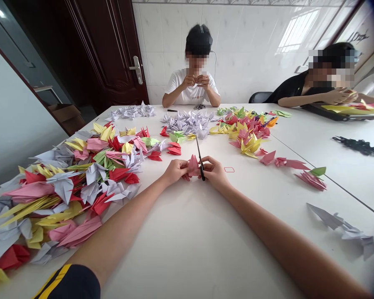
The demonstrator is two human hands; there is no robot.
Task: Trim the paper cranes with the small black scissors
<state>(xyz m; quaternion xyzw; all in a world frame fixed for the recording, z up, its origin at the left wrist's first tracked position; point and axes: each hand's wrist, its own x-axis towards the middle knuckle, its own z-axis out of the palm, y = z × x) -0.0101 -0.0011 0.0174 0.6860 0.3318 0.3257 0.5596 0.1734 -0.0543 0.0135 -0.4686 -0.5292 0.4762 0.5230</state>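
Both my hands meet over the middle of the white table [187,232]. My left hand [175,170] pinches one side of a small pink folded paper piece [193,165]. My right hand [214,171] is closed on the paper's other side and also grips a thin black pointed tool [200,158], whose tip points away from me. A little red paper scrap [229,169] lies just right of my right hand.
A big heap of folded paper shapes [65,182] in several colours covers the left of the table. More piles lie at the far middle [187,121] and far right [247,128]. Grey folded pieces [343,226] lie near right. Two people sit opposite, folding paper.
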